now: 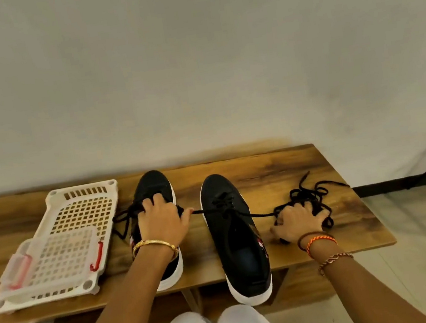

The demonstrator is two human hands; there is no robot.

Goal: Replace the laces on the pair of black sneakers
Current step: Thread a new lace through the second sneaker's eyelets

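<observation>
**A:** Head view, the only angle we've got — two black sneakers on the wooden table (277,176), toes toward the far edge. The left sneaker (152,187) sits mid-table; the right sneaker (234,241) has its heel hanging over the near edge.

**B:** And the hands?

**A:** The left hand (160,221) rests on the left sneaker, fingers curled into its laces, thumb and forefinger seemingly pinching a lace end. The right hand (298,222) is curled round the near part of a loose lace pile (308,197) by the right edge.

**B:** The key relation?

**A:** One taut lace strand (255,213) runs side to side across the right sneaker, from the left hand's pinch toward the right hand — its long axis along the table. The right hand is nearer the pile.

**B:** Count?

**A:** Two sneakers, two hands, one tangled pile, one white plastic basket (60,239) at the left edge. I'd judge unlacing is under way.
</observation>
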